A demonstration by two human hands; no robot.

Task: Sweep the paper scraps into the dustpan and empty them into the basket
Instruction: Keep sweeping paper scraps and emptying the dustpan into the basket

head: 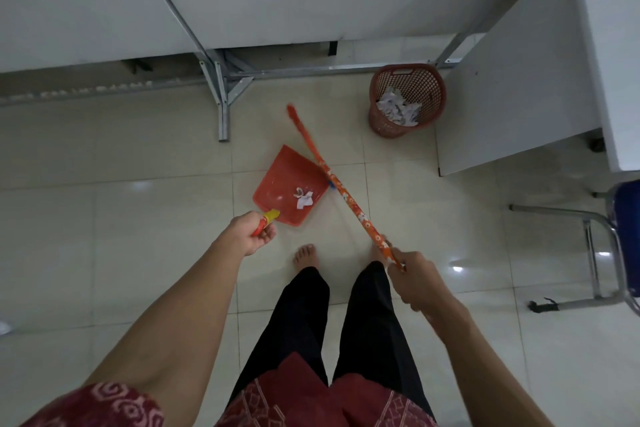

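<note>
Scraps point(304, 198) sit in the dustpan point(282, 177) just past your left hand point(250, 231), fingers clenched on its handle; right hand point(414, 276) grips the broom point(348, 198), seemingly lifted.

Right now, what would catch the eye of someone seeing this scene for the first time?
The red dustpan, mid-frame, with a few paper scraps in it, held by its handle in the left hand. The right hand grips a flowered orange broom stick that crosses the dustpan's right edge. Farther right, a red mesh basket already holds crumpled paper.
</note>
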